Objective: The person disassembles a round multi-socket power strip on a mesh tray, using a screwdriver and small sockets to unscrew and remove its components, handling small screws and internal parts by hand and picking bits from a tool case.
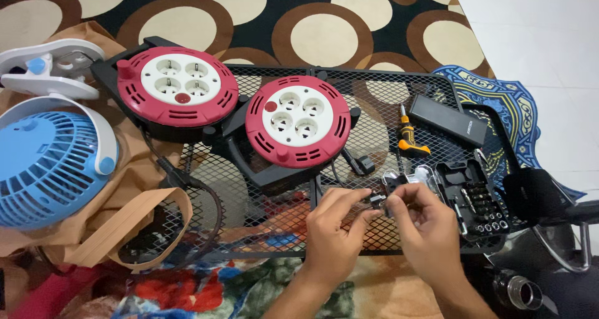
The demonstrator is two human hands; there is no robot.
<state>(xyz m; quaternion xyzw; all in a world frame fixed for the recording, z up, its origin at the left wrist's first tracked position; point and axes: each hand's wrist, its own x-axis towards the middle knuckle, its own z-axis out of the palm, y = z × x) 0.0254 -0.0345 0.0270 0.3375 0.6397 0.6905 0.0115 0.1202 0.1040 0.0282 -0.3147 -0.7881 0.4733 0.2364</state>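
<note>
Nearest the viewer, above a patterned cloth, the left hand (334,228) and right hand (424,222) meet over a black wire-mesh rack (262,222), fingertips of both pinched together on a small dark metal part (376,200) held between them; its exact kind is too small to make out. Just right of the hands lies an open bit set case (477,200); beyond it, a screwdriver with orange-and-black handle (409,137) and a flat black box (449,120). Farther left stand two red cable reels (296,120) (178,85) with white sockets, and a blue fan (47,160), cut off at the frame edge. Judged risk: a slipping pinch could drop the part through the mesh openings. The fingers hide most of the part.
</note>
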